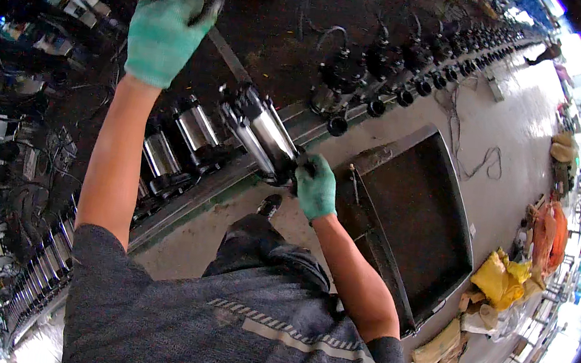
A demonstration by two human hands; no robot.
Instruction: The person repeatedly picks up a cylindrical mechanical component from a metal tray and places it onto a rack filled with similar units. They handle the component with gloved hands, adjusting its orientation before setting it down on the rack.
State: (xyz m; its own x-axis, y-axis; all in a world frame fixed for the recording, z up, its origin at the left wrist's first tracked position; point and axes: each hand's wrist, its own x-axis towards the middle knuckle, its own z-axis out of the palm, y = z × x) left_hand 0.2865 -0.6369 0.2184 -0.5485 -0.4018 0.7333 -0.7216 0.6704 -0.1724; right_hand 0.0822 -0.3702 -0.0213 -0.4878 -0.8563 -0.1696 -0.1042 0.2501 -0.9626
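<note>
A shiny metal cylinder with black ends [271, 135], like a pump or motor body, lies tilted across the bench's near edge. My right hand [317, 187], in a green glove, is closed round the dark fitting at its near end. My left hand [167, 38], also gloved in green, is raised beyond the cylinder at the far left. Its fingers are curled at a dark piece that I cannot make out. A flat grey strip [229, 56] runs from near that hand toward the cylinder's far end. Similar cylinders [198, 128] stand just left of it.
Along the dark bench [271, 32], a long row of black-topped units [341, 80] with cables stretches to the far right. More cylinders [34, 288] line the lower left. A large dark open bin [472, 238] stands right of me. Beyond it are a loose cable [490, 161] and yellow sacks [502, 277].
</note>
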